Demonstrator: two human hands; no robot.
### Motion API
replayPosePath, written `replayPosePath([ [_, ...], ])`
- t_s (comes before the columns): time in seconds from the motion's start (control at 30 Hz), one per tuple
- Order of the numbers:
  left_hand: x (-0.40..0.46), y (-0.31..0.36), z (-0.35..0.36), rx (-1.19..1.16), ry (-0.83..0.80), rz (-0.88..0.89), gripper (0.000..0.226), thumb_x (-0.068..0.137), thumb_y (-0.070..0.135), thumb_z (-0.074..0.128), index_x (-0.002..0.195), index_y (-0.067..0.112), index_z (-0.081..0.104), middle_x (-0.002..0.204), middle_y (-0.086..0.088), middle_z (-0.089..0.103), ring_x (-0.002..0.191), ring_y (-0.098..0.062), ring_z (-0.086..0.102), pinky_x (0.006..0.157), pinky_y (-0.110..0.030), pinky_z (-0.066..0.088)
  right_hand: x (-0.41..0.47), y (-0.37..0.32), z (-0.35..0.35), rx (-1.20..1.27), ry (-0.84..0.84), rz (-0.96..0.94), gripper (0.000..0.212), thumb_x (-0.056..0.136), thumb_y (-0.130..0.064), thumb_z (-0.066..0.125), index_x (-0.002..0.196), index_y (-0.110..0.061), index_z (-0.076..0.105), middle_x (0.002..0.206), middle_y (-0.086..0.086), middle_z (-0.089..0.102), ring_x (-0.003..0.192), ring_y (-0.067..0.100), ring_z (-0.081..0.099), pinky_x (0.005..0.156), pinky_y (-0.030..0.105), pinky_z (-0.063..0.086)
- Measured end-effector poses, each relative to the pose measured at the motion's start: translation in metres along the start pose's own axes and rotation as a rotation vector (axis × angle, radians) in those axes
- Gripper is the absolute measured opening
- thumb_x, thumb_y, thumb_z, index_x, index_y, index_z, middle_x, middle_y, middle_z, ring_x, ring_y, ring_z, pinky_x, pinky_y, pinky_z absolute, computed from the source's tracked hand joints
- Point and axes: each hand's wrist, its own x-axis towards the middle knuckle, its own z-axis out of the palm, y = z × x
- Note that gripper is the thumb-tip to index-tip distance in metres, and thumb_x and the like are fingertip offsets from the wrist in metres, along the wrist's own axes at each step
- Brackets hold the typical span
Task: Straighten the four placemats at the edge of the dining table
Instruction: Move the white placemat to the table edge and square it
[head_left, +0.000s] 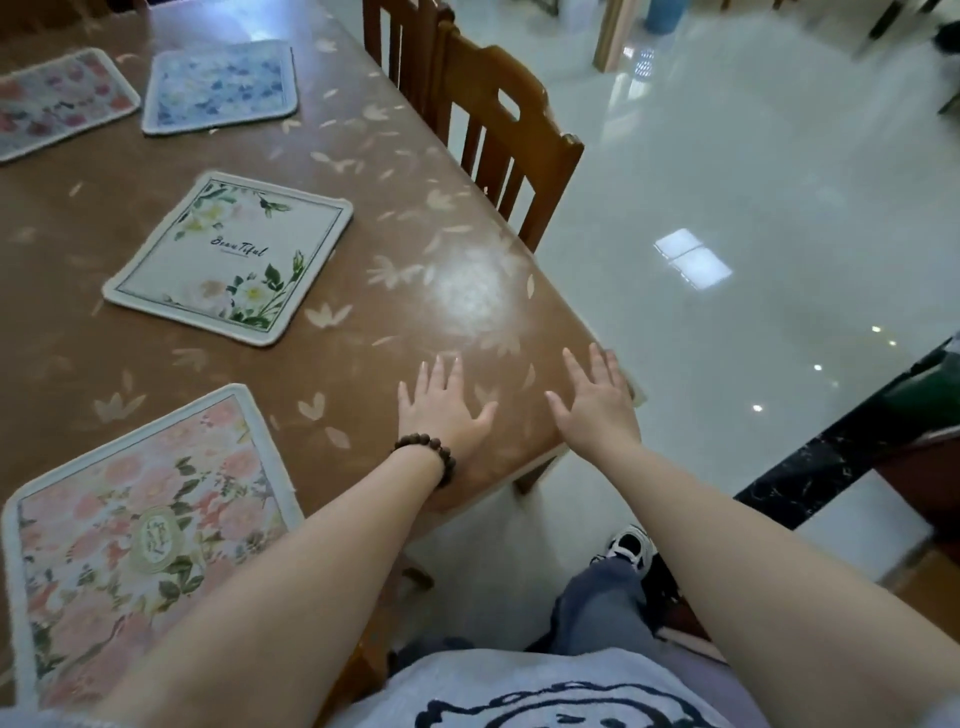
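Note:
Several placemats lie askew on the brown dining table (467, 291). A pink floral placemat (140, 525) is nearest, at the lower left. A white placemat (231, 257) with green leaves lies beyond it, rotated. A blue floral placemat (221, 85) and a pink-red placemat (57, 101) lie at the far left. My left hand (447, 410), with a bead bracelet on its wrist, rests flat on the bare tabletop near the corner, fingers spread. My right hand (597, 400) lies flat at the table's corner edge, fingers spread. Neither hand touches a placemat.
Two wooden chairs (498, 135) stand along the table's right side. Shiny white floor (753, 182) stretches to the right. A dark marble-edged counter (852, 452) sits at the right. My leg and shoe (628, 548) show below the table corner.

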Motion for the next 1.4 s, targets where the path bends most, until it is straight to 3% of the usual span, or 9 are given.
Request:
replayPosePath([
  [0.33,0.089,0.13,-0.01,-0.078,0.104,-0.332,0.079,0.087,0.064,0.032,0.151,0.026,0.006,0.159,-0.002,0.005,0.145,-0.019,-0.001,0.114,-0.048,-0.001,0.151,0.118,-0.09,-0.042,-0.09,-0.261,0.066,0.096,-0.05,0.034,0.152,-0.026,0.008,0.161,0.008,-0.001,0.147,0.023,-0.009,0.118,0.036,-0.003],
  [0.63,0.148,0.187,-0.044,-0.108,0.211,-0.468,0.077,0.089,0.061,0.032,0.151,0.024,0.006,0.159,-0.005,0.006,0.145,-0.022,0.001,0.115,-0.049,0.002,0.246,0.137,-0.144,0.002,-0.127,-0.37,0.065,0.096,-0.046,0.037,0.152,-0.024,0.011,0.161,0.009,0.002,0.147,0.023,-0.007,0.119,0.036,0.0],
  [0.97,0.244,0.187,-0.072,-0.178,0.327,-0.617,0.076,0.089,0.062,0.034,0.15,0.023,0.011,0.159,-0.004,0.011,0.145,-0.024,0.004,0.114,-0.051,0.005,0.376,0.091,-0.179,-0.023,-0.076,-0.535,0.064,0.097,-0.046,0.036,0.152,-0.024,0.011,0.161,0.009,0.002,0.147,0.022,-0.007,0.118,0.036,0.001],
  [1.4,0.395,0.136,-0.152,-0.351,0.451,-0.904,0.077,0.089,0.062,0.035,0.151,0.022,0.011,0.158,-0.005,0.012,0.145,-0.024,0.006,0.115,-0.05,0.006,0.571,-0.075,-0.19,-0.14,-0.075,-0.92,0.061,0.096,-0.056,0.027,0.15,-0.031,0.014,0.161,0.004,0.007,0.147,0.022,-0.004,0.109,0.034,-0.005],
])
